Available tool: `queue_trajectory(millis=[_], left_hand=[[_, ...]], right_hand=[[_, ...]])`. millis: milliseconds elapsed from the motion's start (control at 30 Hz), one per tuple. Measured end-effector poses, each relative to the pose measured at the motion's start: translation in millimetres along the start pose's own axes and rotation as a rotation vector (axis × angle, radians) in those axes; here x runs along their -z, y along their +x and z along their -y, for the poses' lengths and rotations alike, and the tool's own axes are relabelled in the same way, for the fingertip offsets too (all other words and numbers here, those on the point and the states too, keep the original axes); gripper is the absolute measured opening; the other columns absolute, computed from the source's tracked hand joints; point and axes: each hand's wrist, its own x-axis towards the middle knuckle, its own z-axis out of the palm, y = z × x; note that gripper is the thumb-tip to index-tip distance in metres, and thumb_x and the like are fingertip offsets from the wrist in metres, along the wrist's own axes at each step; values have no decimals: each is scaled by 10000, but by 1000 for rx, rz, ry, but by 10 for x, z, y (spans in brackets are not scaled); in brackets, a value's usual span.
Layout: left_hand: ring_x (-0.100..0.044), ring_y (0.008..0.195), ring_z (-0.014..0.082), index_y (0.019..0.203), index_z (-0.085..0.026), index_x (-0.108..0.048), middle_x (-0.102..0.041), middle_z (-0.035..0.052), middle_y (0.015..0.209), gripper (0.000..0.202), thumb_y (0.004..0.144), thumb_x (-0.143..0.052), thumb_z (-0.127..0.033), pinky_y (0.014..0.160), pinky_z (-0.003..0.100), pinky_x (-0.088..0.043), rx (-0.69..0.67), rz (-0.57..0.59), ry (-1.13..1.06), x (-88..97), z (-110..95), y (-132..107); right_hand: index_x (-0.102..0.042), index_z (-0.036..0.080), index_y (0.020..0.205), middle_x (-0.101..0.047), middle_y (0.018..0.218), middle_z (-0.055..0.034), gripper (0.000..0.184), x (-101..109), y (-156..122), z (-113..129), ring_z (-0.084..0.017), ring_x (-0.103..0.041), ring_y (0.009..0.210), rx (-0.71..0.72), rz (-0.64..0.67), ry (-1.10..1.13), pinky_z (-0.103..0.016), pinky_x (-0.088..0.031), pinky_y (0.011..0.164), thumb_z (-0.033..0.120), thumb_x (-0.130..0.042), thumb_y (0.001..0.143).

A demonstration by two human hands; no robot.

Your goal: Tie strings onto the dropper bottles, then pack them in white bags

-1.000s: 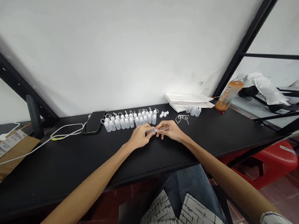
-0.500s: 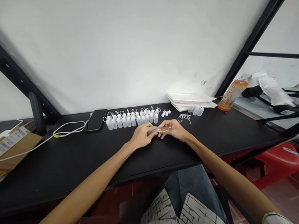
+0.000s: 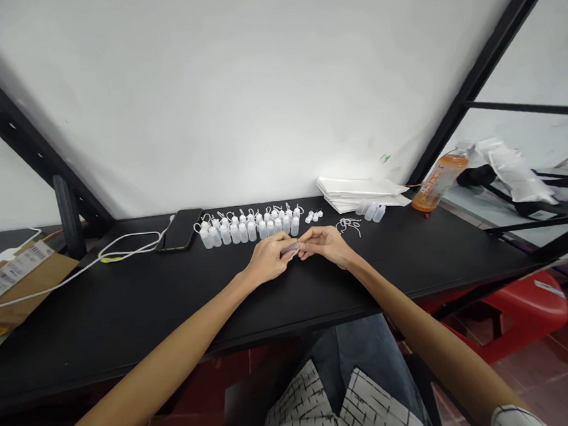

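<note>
My left hand (image 3: 269, 257) is closed around a small translucent plastic squeeze bottle (image 3: 290, 247), tilted with its top end toward the right. At that end my right hand (image 3: 327, 245) pinches the bottle's top between thumb and fingers, which hide the cap. A thin white strap shows just under the bottle. Behind my hands stand rows of similar small bottles (image 3: 244, 232) with white caps and looped straps. Several loose white needle-tipped caps (image 3: 314, 216) lie right of the rows. Loose white straps (image 3: 349, 225) and a few capless bottles (image 3: 371, 211) are farther right.
Flat white bags or sheets (image 3: 362, 191) are stacked against the wall. An orange drink bottle (image 3: 440, 183) leans at the right rack post. To the left are a black phone (image 3: 181, 230), a white cable (image 3: 129, 236) and a cardboard parcel (image 3: 21, 276). The black table (image 3: 164, 316) ends before my lap.
The white strap that lay across my right fingers now shows under the bottle by my left fingers. My right fingers have closed in at the bottle's top.
</note>
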Motion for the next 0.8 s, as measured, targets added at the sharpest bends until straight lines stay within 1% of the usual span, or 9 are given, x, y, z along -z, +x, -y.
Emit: queue_trajectory(millis=[100,167,267,367,433,600,667,733,800], left_hand=[[-579,676,121,1058,-214,-718,-667,19,944,215,876,-603,-194,641,259,-456,52,-27,-13,11,3,26],[-592,698,129,1087,-204,-708,-673,25,959,234,873,-612,-200,647,264,-466,58,-58,11,11,13,32],[-610,743,147,1103,-194,-699,-679,38,976,241,880,-612,-222,653,271,-474,51,-104,65,-2,38,27],[-618,753,155,1097,-184,-697,-683,47,981,235,886,-610,-241,650,271,-473,56,-127,92,-14,53,17],[-619,748,156,1090,-176,-697,-683,48,962,233,884,-613,-246,654,272,-475,66,-125,97,-14,48,13],[-615,746,162,1084,-165,-691,-669,45,919,230,889,-595,-241,667,275,-479,82,-73,116,-1,7,19],[-609,727,159,1131,-162,-675,-660,45,909,266,892,-586,-239,667,279,-481,92,-66,124,-2,-5,21],[-597,687,149,1191,-165,-650,-652,42,903,313,894,-579,-235,663,280,-482,99,-69,126,-9,-8,20],[-586,661,138,1207,-172,-642,-644,41,907,323,898,-569,-231,659,278,-483,90,-72,123,-22,-5,16]], right_hand=[[-679,125,854,-703,721,-44,338,-12,9,11,-185,-706,706,39,-18,10,-341,-613,681,356,-836,663],[-680,128,902,-703,755,-49,352,-22,13,12,-193,-710,722,53,-27,15,-349,-617,678,380,-809,693],[-662,138,973,-696,779,-49,406,-31,27,-15,-198,-708,673,67,-85,-27,-340,-611,603,417,-787,706],[-661,129,900,-679,721,-48,386,-32,44,-61,-180,-680,585,108,-148,-181,-282,-562,497,440,-774,702],[-663,128,826,-669,678,-52,346,-36,46,-81,-172,-666,559,151,-178,-306,-256,-527,468,451,-739,731],[-669,155,793,-673,663,-45,260,-69,10,-62,-165,-663,536,260,-241,-566,-259,-523,522,415,-652,811],[-669,163,793,-680,677,-44,261,-81,1,-54,-163,-662,525,272,-251,-584,-263,-529,536,422,-647,813],[-671,162,805,-686,697,-48,281,-88,2,-57,-164,-660,518,265,-248,-553,-263,-530,528,443,-656,802],[-671,157,810,-684,701,-51,306,-92,10,-68,-163,-655,513,254,-239,-519,-261,-525,515,462,-659,795]])
